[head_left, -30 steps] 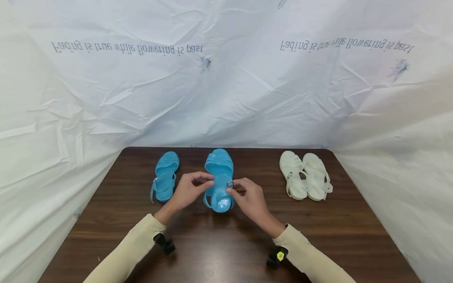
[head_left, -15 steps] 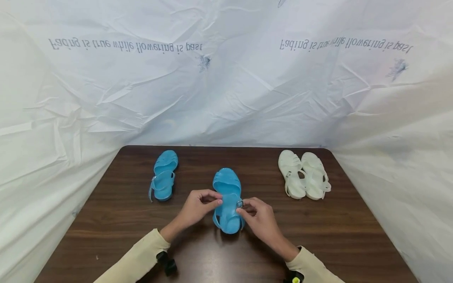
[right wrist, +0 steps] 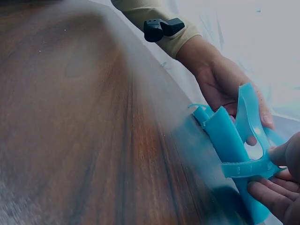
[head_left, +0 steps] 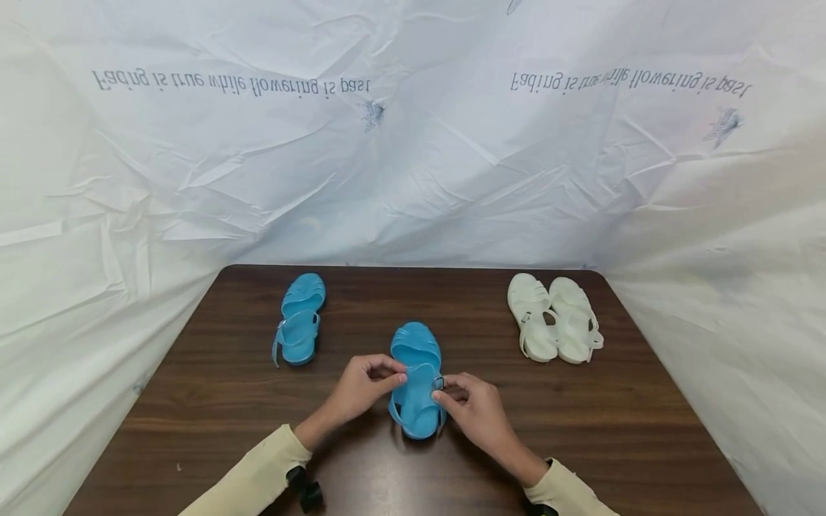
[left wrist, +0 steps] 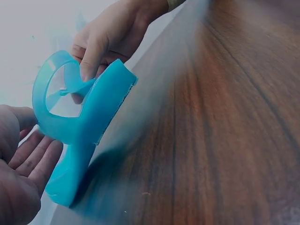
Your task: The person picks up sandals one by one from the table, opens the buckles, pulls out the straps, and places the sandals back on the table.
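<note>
- Near the front middle of the dark wooden table (head_left: 581, 430), a blue jelly sandal (head_left: 416, 380) lies sole-down between both hands.
- Its long axis runs front to back: the rounded toe points away from the person toward the white sheet (head_left: 413, 158), and the heel faces the person.
- On its left side, the left hand (head_left: 361, 390) has thumb and fingers curled in, pinching the ankle strap (head_left: 419, 371).
- On its right side, the right hand (head_left: 474, 412) pinches the strap end at the small buckle (head_left: 438, 383), fingertips bent onto it.
- Both forearms in cream sleeves come in from the near edge and converge on the sandal, the hands close together with only the shoe between them.
- Farther back on the left, a second blue sandal (head_left: 300, 319) lies toe away, well apart.
- At the back right, a pair of white sandals (head_left: 555, 319) lies side by side, touching.
</note>
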A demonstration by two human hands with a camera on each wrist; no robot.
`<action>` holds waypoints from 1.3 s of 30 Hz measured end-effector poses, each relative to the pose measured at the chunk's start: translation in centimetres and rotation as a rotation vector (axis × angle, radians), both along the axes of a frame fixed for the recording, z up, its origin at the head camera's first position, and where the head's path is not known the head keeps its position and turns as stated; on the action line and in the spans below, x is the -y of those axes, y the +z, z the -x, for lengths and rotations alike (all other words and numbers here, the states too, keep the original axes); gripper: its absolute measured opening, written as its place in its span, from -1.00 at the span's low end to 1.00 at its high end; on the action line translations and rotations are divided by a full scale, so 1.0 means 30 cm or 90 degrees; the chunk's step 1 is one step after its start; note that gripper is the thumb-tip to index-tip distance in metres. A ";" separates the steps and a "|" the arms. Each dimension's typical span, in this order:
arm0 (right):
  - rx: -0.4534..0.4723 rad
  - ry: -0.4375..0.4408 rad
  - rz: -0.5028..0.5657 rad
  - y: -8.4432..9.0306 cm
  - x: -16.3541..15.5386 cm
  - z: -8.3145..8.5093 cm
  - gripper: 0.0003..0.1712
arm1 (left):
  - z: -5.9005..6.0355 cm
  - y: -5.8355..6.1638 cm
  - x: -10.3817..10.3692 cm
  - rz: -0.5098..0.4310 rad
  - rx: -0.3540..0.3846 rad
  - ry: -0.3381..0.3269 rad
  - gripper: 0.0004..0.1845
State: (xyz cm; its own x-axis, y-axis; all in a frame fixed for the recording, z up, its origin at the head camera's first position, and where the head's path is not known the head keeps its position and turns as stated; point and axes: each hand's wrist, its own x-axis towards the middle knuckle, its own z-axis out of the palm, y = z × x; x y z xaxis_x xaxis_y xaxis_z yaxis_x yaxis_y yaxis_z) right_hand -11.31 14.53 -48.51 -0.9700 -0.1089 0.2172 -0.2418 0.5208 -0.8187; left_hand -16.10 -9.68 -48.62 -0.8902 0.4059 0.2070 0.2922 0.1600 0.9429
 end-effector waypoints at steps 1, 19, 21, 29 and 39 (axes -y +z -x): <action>0.003 0.002 -0.005 -0.001 -0.001 0.000 -0.74 | -0.002 0.000 -0.002 0.006 0.008 0.005 -0.87; 0.068 0.039 -0.049 -0.022 -0.023 -0.005 -0.60 | 0.013 -0.013 0.000 0.141 0.021 -0.041 -0.75; 0.076 0.040 -0.043 -0.022 -0.024 -0.006 -0.60 | 0.026 -0.002 -0.004 0.179 -0.014 -0.060 -0.71; 0.106 0.057 -0.032 -0.031 -0.034 -0.007 -0.62 | 0.091 0.049 -0.066 0.314 -0.216 -0.198 -0.57; 0.108 0.054 -0.038 -0.032 -0.041 -0.021 -0.84 | 0.140 0.053 -0.102 0.368 -0.239 -0.334 -0.58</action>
